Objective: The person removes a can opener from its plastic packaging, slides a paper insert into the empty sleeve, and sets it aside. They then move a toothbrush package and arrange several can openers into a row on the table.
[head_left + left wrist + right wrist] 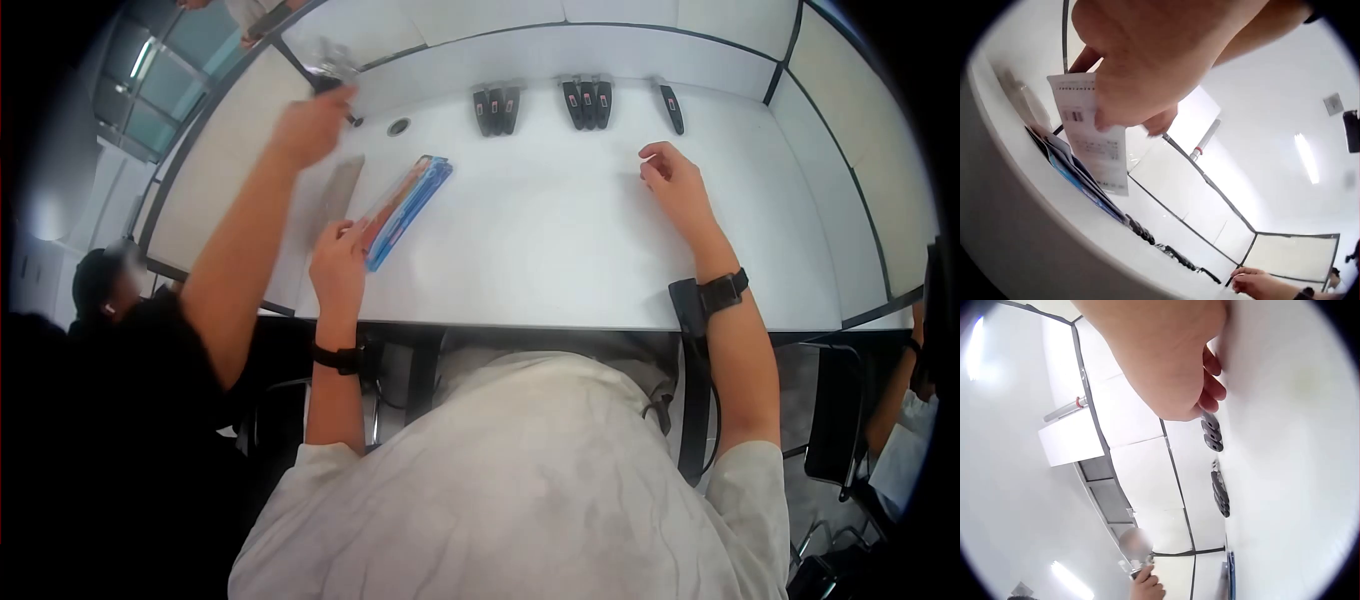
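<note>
My left hand (338, 268) pinches a flat packet at the table's left; its white printed back (1088, 134) faces the left wrist camera. Beside and below it lie blue printed packets (410, 215), stacked on the table. My right hand (675, 190) is at the right side of the table with its fingers loosely bent and nothing in them. Beyond it lies a single dark-handled tool (671, 108). Two groups of similar tools, one in the middle (587, 103) and one further left (495, 110), lie along the back.
From the left, another person's hand (310, 130) reaches over the table, holding a dark-handled thing with a shiny top (332, 68). A greyish flat strip (340, 190) lies left of the packets. Pale partition panels (500, 22) border the white table (540, 260).
</note>
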`<move>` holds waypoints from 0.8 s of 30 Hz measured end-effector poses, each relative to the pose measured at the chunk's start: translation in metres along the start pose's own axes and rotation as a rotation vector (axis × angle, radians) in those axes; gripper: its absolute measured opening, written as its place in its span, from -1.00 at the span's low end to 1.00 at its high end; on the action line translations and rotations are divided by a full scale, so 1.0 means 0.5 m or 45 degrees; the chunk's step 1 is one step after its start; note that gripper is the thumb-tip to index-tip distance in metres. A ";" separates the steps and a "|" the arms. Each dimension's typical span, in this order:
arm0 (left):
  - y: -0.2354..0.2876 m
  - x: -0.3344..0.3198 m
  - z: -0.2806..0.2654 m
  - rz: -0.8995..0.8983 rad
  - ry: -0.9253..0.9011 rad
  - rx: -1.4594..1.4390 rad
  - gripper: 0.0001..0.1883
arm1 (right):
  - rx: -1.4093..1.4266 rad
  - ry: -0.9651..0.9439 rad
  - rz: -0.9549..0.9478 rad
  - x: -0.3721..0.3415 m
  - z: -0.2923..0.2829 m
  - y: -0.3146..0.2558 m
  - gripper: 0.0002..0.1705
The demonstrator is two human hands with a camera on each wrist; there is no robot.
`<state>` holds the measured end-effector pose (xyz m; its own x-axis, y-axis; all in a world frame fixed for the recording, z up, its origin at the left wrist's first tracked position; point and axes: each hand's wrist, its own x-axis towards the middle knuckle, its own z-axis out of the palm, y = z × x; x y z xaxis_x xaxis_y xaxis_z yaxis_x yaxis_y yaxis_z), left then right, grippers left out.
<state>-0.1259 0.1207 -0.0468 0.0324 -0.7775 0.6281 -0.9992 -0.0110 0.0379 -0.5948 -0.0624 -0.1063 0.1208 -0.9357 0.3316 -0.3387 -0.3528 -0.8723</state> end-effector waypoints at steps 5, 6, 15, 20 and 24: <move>0.000 0.009 0.033 -0.122 -0.300 -0.555 -0.75 | -0.018 -0.010 -0.023 -0.003 -0.003 -0.009 -0.78; 0.011 0.015 0.027 -0.113 -0.366 -0.546 -0.71 | -0.024 -0.012 -0.018 -0.004 -0.004 -0.009 -0.78; -0.026 0.071 0.049 0.004 -0.691 -0.423 -0.50 | 0.035 -0.095 0.054 0.000 -0.010 -0.012 -0.78; -0.053 0.087 0.056 -0.060 -0.745 -0.531 -0.46 | 0.016 -0.083 0.022 -0.002 -0.008 -0.017 -0.79; -0.056 0.095 0.023 -0.533 -0.754 -0.797 -0.39 | 0.002 -0.103 0.016 -0.004 -0.010 -0.020 -0.78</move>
<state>-0.0965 0.0768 -0.0270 0.1956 -0.9805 -0.0191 -0.7103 -0.1551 0.6866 -0.5963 -0.0570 -0.0962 0.1914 -0.9376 0.2903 -0.3389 -0.3408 -0.8769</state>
